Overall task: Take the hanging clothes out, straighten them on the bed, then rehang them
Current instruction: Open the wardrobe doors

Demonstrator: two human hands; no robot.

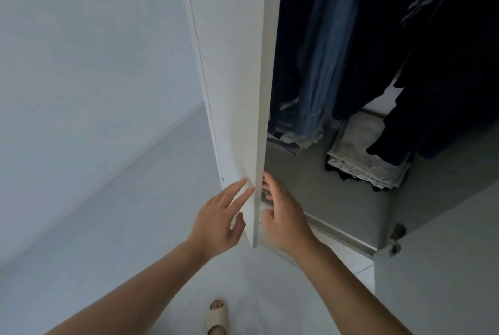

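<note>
While our sandalled foot (216, 317) sits at 6 o'clock on the pale floor (113, 240), both hands work the wardrobe door (243, 91) edge near centre. Left hand (218, 222), approx 7 o'clock of the door's lower corner, has fingers straight and spread, tips flat on the door's outer face, holding nothing. Right hand (286, 216) is on the inner side, fingers loosely extended w/ tips touching or just beside the edge; thumb partly hidden, so we can't tell if it hooks the edge.

Risks, our judgement: fingers on both sides of a thin edge = pinch hazard if the door swings back toward the frame. Door's only part open, so reaching in now could snag sleeves on it.

Further in, approx 1 o'clock, the hanging clothes (318, 45) are in the wardrobe: blue denim item plus dark garments (445, 64) at 2 o'clock, none taken out yet. Hangers and rail out of view. Hems hang just above folded stacks (361, 156) on the grey shelf (297, 172), so pulling low could drag those piles off. Hinge (395, 240) at 4 o'clock.
</note>
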